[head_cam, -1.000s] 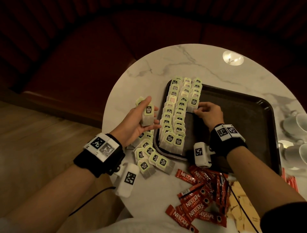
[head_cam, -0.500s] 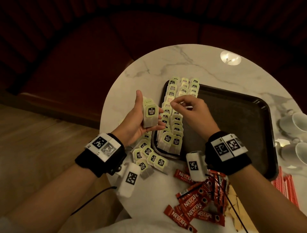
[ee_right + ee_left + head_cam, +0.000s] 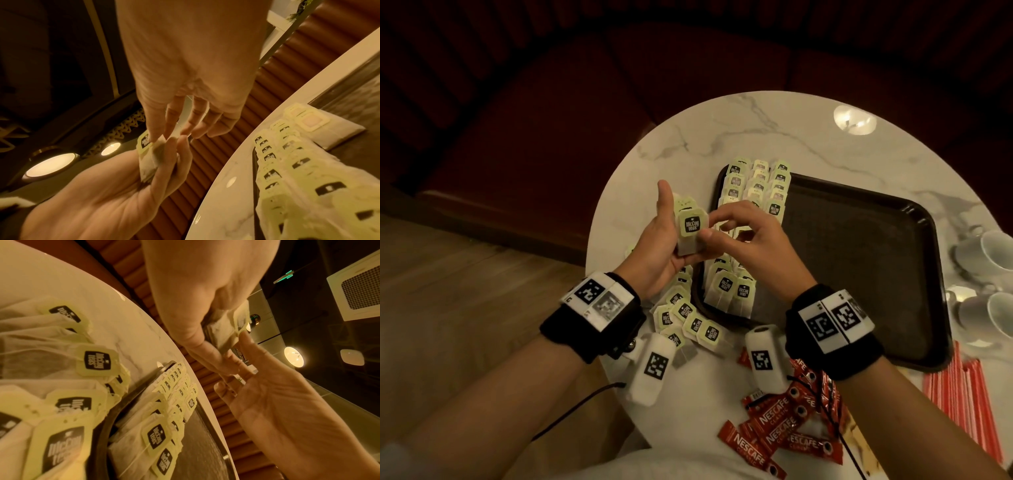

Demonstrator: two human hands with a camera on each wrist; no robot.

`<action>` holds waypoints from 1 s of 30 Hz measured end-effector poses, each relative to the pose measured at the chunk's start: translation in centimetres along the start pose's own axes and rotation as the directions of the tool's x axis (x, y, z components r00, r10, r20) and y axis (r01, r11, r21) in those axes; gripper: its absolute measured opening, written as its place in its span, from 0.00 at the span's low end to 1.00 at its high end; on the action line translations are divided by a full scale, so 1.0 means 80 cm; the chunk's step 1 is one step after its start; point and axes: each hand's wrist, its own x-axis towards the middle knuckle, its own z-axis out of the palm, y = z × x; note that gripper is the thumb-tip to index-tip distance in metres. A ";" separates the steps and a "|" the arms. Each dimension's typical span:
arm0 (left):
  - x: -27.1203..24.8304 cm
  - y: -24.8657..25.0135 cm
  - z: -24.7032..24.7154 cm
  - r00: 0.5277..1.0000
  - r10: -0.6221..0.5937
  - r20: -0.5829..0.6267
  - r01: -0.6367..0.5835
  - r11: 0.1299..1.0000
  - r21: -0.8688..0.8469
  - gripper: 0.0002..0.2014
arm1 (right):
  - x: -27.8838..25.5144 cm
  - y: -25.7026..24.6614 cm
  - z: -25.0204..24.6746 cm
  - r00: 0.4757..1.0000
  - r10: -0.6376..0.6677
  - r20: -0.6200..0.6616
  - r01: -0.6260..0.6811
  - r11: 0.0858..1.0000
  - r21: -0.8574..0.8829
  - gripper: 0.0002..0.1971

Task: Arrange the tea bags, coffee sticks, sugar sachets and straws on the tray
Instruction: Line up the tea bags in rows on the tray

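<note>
L hand (image 3: 664,240) gripped a small stack of tea bags (image 3: 690,230) upright above the table's left edge, just off the tray's (image 3: 866,274) left rim; fingers curled under the stack, thumb up beside it. Stack's long axis ran near-vertical in the head view, green tag end up, label facing the camera. R hand (image 3: 748,236) was at the stack from the tray side: thumb and forefinger pinched the front bag's right edge, other fingers loosely spread. R hand nearer the tray, so it looked the one to carry that bag over.

Rows of tea bags (image 3: 758,192) lay along the tray's left edge, tags toward the far rim; the third row was shorter. Loose tea bags (image 3: 688,318) sat off the tray's near-left corner, coffee sticks (image 3: 780,428) at the table's near edge, straws (image 3: 959,387) near-right.
</note>
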 end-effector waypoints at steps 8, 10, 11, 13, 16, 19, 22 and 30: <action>0.001 0.001 -0.011 0.990 0.106 0.088 -0.116 0.986 0.116 0.37 | 0.002 -0.003 -0.024 0.998 -0.038 -0.046 0.045 0.984 0.170 0.04; 0.000 0.001 -0.011 0.985 0.158 0.069 -0.166 0.976 0.137 0.22 | 0.002 -0.004 -0.030 0.997 -0.045 -0.056 0.055 0.978 0.202 0.05; 0.001 0.002 -0.011 0.981 0.185 0.066 -0.193 0.972 0.137 0.16 | 0.002 -0.004 -0.032 0.997 -0.044 -0.060 0.055 0.979 0.199 0.06; 0.003 0.002 -0.009 0.969 0.237 0.074 -0.245 0.961 0.128 0.07 | 0.002 -0.004 -0.035 0.998 -0.022 -0.059 0.033 0.980 0.195 0.05; 0.004 0.001 -0.006 0.955 0.292 0.061 -0.297 0.948 0.112 0.08 | 0.000 -0.004 -0.035 0.999 0.014 -0.048 -0.002 0.970 0.244 0.06; 0.006 0.001 -0.005 0.946 0.322 0.038 -0.324 0.941 0.098 0.08 | -0.001 -0.002 -0.033 0.997 0.017 -0.070 0.000 0.973 0.229 0.11; 0.006 0.002 -0.004 0.946 0.319 0.053 -0.322 0.943 0.078 0.07 | -0.002 -0.001 -0.034 0.995 0.020 -0.093 0.003 0.970 0.244 0.11; 0.009 0.000 -0.003 0.942 0.334 0.016 -0.333 0.935 0.125 0.06 | -0.004 0.005 -0.035 0.994 0.031 -0.102 -0.004 0.965 0.261 0.11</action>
